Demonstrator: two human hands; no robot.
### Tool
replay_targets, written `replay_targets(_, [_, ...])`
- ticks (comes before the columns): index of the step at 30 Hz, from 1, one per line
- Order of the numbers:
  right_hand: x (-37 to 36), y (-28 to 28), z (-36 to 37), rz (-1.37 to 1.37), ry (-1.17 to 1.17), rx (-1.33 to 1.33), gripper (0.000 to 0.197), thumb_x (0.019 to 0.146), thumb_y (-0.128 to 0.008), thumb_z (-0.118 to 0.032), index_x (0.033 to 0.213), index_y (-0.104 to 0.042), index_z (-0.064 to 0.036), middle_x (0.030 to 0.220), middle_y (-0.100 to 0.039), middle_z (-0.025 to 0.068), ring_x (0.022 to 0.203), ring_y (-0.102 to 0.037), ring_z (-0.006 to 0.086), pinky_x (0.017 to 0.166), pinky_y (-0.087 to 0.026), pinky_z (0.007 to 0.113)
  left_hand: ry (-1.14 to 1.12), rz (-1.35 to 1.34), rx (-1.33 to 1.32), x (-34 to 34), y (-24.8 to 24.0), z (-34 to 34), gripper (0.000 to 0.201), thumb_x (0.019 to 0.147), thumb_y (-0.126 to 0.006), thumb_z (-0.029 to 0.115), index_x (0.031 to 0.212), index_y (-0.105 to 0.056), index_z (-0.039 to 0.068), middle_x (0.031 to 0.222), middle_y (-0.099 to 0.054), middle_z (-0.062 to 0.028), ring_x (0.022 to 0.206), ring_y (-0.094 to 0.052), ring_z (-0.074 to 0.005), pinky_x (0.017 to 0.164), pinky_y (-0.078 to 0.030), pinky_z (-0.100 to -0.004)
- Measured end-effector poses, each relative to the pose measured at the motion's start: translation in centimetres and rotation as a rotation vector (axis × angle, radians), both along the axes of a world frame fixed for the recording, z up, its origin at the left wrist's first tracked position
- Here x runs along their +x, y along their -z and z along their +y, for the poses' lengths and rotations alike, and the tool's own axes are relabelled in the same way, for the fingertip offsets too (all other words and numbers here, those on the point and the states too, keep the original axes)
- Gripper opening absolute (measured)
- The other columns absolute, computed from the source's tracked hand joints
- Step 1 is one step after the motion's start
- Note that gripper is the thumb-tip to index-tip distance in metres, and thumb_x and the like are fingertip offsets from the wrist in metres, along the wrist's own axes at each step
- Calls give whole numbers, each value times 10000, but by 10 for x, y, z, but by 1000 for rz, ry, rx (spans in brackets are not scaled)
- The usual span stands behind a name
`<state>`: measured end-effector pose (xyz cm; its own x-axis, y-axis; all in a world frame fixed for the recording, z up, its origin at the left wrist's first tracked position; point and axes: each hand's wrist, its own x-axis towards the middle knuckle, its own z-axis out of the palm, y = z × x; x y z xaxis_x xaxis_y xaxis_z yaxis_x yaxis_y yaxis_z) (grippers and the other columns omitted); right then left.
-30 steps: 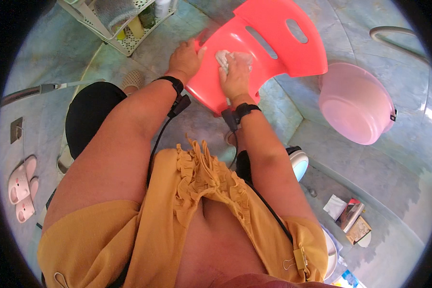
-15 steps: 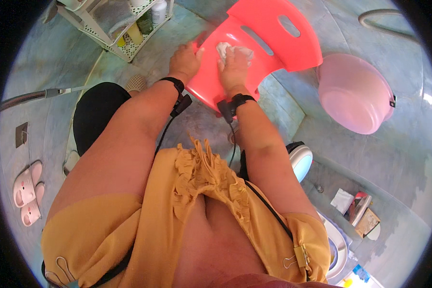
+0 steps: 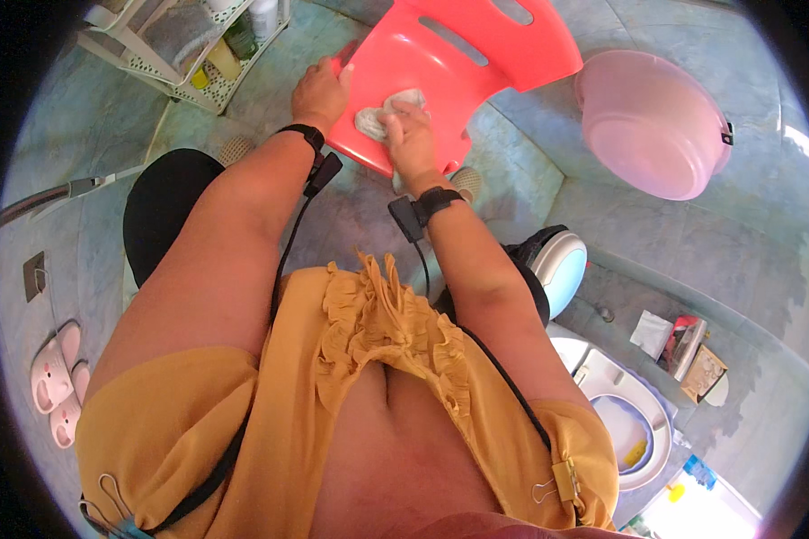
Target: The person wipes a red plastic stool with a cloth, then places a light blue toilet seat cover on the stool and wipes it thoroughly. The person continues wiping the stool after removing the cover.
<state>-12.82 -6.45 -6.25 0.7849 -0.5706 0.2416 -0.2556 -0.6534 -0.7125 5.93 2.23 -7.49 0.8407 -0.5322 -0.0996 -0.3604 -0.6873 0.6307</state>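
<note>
A red plastic chair point(image 3: 404, 58) with slots in its backrest stands ahead of me. My left hand point(image 3: 321, 93) grips the left edge of its seat, fingers curled over the rim. On the seat lies a crumpled, damp-looking white cloth point(image 3: 369, 123). My right hand point(image 3: 410, 136) presses on this cloth near the seat's front edge, its fingers bent into the fabric. Both wrists wear black straps with small boxes and cables.
A white shelf rack point(image 3: 144, 63) with bottles stands at the far left. A pink basin point(image 3: 647, 126) is against the right wall. Nearer on the right are a lidded bin point(image 3: 562, 274) and a toilet point(image 3: 652, 418). Pink slippers point(image 3: 52, 382) are at the left.
My right hand has drawn the cloth from the middle of the seat toward its front edge. My left hand keeps its hold. The whole view has shifted slightly.
</note>
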Motion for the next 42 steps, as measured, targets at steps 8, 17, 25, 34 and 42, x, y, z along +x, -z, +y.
replay_targets(8, [25, -4, 9, 139, 80, -228, 515, 791, -821, -313, 1230, -667, -92, 1368, -591, 173, 1269, -529, 381, 1102, -413, 481, -11, -63, -25, 0, 7, -1, 560, 998, -517, 530, 1250, -567, 32, 1181, -648, -243, 1093, -635, -433, 917, -519, -529])
replay_targets(17, [50, 10, -13, 200, -11, -375, 537, 826, -780, -302, 1305, -646, -98, 1408, -547, 192, 1331, -484, 381, 1124, -376, 531, -2, -53, -63, 1, 8, 2, 525, 993, -539, 491, 1251, -567, 35, 1146, -654, -265, 1057, -634, -461, 883, -519, -554])
replay_targets(25, [78, 13, -36, 207, -32, -383, 512, 841, -762, -303, 1298, -653, -102, 1387, -561, 190, 1319, -490, 386, 1117, -387, 514, 9, -103, -121, 2, 12, 2, 483, 972, -576, 476, 1202, -566, 51, 1095, -647, -262, 992, -650, -451, 834, -536, -549])
replay_targets(34, [105, 19, -61, 124, -23, -397, 510, 826, -779, -300, 1270, -663, -77, 1369, -572, 197, 1290, -513, 395, 1101, -403, 515, -5, -54, -140, 2, 5, 3, 456, 990, -570, 438, 1174, -556, 21, 1111, -659, -253, 1018, -638, -464, 871, -518, -555])
replay_targets(42, [116, 19, -78, 66, -15, -404, 527, 835, -768, -300, 1285, -640, -57, 1375, -567, 205, 1283, -517, 400, 1104, -419, 484, 6, -34, -105, 1, -1, 4, 466, 985, -580, 430, 1198, -559, 16, 1141, -651, -269, 1031, -633, -468, 890, -517, -551])
